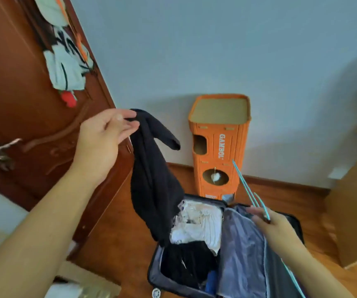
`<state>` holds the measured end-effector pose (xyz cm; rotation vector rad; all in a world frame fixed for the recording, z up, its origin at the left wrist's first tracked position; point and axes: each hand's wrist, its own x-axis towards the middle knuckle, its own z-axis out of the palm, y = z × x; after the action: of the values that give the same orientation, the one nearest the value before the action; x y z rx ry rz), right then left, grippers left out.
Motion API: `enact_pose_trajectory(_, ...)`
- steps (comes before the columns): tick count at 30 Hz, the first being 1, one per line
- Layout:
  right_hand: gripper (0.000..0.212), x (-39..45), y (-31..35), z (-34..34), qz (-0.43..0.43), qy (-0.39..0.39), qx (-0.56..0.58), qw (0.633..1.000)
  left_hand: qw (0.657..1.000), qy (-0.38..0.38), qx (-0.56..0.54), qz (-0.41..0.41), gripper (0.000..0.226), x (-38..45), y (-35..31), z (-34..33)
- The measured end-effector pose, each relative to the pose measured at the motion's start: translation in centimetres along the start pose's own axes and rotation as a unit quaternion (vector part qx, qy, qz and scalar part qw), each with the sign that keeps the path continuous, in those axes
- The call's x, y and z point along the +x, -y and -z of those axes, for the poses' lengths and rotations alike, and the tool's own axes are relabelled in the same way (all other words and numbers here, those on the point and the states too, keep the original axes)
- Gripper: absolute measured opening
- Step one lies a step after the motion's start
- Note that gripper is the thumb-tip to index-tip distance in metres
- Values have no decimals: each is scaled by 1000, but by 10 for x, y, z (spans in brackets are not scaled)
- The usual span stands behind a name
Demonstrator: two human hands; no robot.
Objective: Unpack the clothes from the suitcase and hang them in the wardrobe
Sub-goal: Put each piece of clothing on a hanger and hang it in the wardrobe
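Left hand (pixel 106 134) pinches a dark garment (pixel 151 181) by one end between thumb and fingertips and holds it up over the open suitcase (pixel 244 254). Its lower end hangs down to the rim of the clothes compartment. Right hand (pixel 274 224) is curled round a light blue hanger (pixel 246 186), whose thin bars stick up and away from the palm.

Progress, my read: early. One item is lifted out but not on the hanger yet. Left in the suitcase are a white crumpled piece (pixel 199 224), more black fabric (pixel 186 265) below it, and something blue at the bottom edge. The lining flap (pixel 244 244) lies over the other half.

Further back, a brown wooden door (pixel 22 104) on the left has a pale striped garment (pixel 67 65) hanging on it. Can't tell whether that door belongs to the wardrobe or the room. An orange cardboard tower (pixel 218 147) stands against the wall behind the suitcase, and a cardboard box (pixel 354 211) sits at right.

Unclear:
- Hanger hook and full shape are blurred, with part hidden behind the right hand.
- Garment type is unreadable, since it's bunched.
- Anything under the flap is hidden.
- No wardrobe rail in view.
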<state>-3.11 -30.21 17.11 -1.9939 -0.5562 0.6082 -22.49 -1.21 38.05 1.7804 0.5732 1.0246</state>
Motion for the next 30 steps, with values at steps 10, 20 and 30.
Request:
enact_pose_trajectory(10, 108, 34, 126, -91, 107, 34, -87, 990, 994, 11, -96, -44, 28, 34, -129, 20)
enact_pose_trajectory(20, 29, 66, 123, -40, 128, 76, -231, 961, 978, -18, -207, -4, 29, 41, -119, 56)
enact_pose_trajectory(30, 26, 32, 240, 61, 157, 95, 206, 961, 990, 68, 93, 75, 51, 56, -19, 61)
